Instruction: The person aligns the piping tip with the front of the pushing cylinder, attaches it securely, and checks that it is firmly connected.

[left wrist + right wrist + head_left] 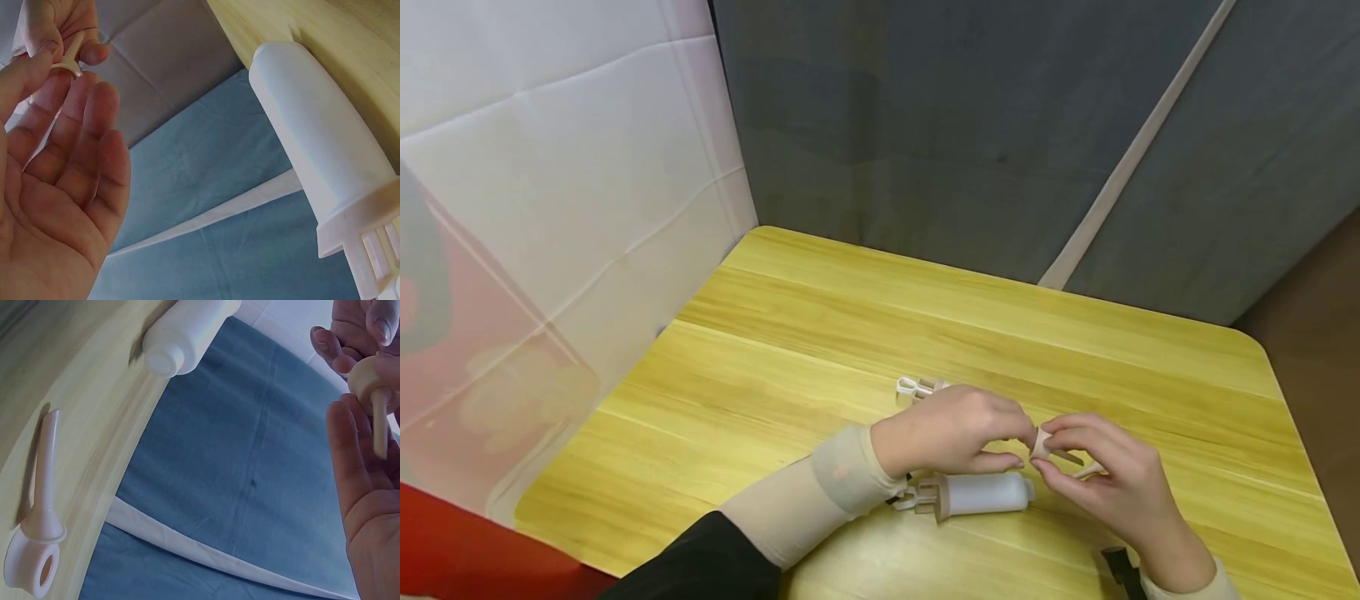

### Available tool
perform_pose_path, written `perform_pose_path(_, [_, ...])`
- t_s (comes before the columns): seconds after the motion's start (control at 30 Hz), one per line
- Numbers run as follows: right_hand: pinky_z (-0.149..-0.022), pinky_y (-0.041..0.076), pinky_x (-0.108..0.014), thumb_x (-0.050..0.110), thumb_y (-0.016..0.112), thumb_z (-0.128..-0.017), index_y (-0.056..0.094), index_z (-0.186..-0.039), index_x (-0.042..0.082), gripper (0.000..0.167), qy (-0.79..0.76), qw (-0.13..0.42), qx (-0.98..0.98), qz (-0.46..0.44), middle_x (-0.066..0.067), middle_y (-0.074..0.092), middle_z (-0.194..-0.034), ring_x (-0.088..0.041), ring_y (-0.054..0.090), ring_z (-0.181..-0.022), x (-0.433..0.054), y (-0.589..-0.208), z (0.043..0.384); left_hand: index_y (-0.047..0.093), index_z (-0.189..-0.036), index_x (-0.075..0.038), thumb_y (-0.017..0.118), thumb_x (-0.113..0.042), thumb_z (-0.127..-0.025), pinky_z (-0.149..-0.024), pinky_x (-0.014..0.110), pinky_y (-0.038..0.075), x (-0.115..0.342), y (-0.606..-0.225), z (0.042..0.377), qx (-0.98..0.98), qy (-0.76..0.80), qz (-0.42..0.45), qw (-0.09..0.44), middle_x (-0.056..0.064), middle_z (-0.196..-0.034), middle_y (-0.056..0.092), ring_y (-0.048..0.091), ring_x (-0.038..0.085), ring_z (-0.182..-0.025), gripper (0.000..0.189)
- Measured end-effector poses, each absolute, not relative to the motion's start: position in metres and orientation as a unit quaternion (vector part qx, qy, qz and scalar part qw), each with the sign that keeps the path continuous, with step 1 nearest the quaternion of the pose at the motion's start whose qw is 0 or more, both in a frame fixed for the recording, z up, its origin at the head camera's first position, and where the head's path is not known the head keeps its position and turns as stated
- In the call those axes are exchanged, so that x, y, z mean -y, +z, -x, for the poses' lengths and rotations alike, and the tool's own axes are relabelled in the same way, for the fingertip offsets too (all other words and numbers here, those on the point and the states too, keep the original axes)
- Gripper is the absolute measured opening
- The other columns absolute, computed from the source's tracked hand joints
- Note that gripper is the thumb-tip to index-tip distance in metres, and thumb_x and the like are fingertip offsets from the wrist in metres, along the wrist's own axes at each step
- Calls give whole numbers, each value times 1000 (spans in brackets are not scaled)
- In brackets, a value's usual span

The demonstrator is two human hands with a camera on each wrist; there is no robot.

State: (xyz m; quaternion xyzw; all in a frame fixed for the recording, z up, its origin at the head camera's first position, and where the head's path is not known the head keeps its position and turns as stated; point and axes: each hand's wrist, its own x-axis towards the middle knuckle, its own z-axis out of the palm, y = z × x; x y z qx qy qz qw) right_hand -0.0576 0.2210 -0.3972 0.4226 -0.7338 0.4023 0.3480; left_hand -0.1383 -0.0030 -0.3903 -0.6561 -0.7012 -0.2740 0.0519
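A small cream cap with a long spout (1042, 442) is pinched between both hands above the table. The fingertips of my left hand (958, 429) hold its rim side; in the left wrist view the thumb and index finger meet at the rim. My right hand (1108, 471) grips it with thumb and fingers, its spout (380, 425) pointing back toward the palm. Below the left hand, a white bottle-like cylinder (985, 493) lies on its side, with a beige flange and slotted end (369, 219).
A second cap with spout (44, 519) lies on the wooden table (775, 350), partly hidden by the right hand in the head view. Behind the left hand, a similar slotted end with a white loop (917, 388) shows. Grey cloth (925, 133) hangs along the back edge.
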Motion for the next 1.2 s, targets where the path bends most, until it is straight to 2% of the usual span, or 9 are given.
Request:
perform_pose_path(0.1, [-73, 58, -17, 19, 79, -98, 74, -85, -5, 27, 412, 344, 728, -427, -17, 73, -91, -16, 72, -80, -224, -398, 58, 75, -114, -12, 77, -13, -98, -90, 12, 47, 2, -390, 139, 698, -271, 661, 37, -3, -111, 75, 67, 7, -100, 16])
perform_pose_path(0.4, [-75, 58, -16, 20, 77, -99, 74, -85, -5, 29, 404, 349, 733, -422, -18, 73, -92, -15, 73, -77, -227, -395, 58, 74, -122, -11, 76, -16, -100, -92, 13, 47, 2, -387, 141, 696, -258, 669, 26, -3, -117, 75, 68, 8, -104, 23])
perform_pose_path(0.53, [-80, 56, -15, 24, 78, -99, 74, -84, -3, 31, 393, 359, 742, -407, -16, 74, -90, -14, 72, -80, -231, -393, 57, 74, -126, -12, 75, -15, -100, -94, 13, 47, 4, -385, 141, 697, -263, 667, 30, -3, -118, 75, 68, 8, -107, 26])
perform_pose_path(0.8, [-86, 54, -13, 28, 80, -96, 75, -82, -3, 34, 383, 389, 746, -381, -16, 74, -88, -14, 72, -84, -239, -390, 58, 75, -119, -12, 76, -19, -100, -90, 16, 49, 12, -377, 138, 721, -227, 655, 18, -3, -111, 74, 67, 9, -101, 21])
perform_pose_path(0.9, [-87, 53, -13, 30, 80, -96, 76, -82, -3, 36, 379, 392, 752, -369, -16, 74, -88, -13, 72, -86, -243, -389, 58, 75, -120, -16, 78, -26, -99, -87, 17, 50, 12, -379, 131, 751, -169, 638, -24, -5, -113, 73, 65, 6, -100, 23])
perform_pose_path(1.07, [-83, 52, -12, 31, 80, -96, 76, -81, -3, 37, 379, 393, 758, -358, -17, 74, -87, -11, 71, -88, -247, -387, 56, 67, -140, -24, 92, -42, -83, -84, 18, 50, 13, -390, 119, 804, -61, 572, -152, -9, -122, 65, 60, 2, -97, 65])
perform_pose_path(1.13, [-84, 52, -12, 31, 80, -96, 75, -82, -3, 37, 380, 392, 758, -358, -17, 74, -87, -11, 71, -89, -248, -386, 56, 62, -146, -25, 97, -40, -76, -83, 20, 51, 13, -395, 117, 817, -53, 539, -199, -9, -123, 64, 59, 3, -95, 79])
perform_pose_path(1.2, [-84, 52, -11, 31, 80, -96, 75, -82, -3, 37, 379, 391, 758, -358, -17, 74, -87, -10, 71, -89, -249, -386, 57, 60, -148, -25, 100, -35, -73, -83, 22, 52, 12, -399, 117, 823, -61, 517, -226, -8, -121, 65, 59, 4, -93, 86])
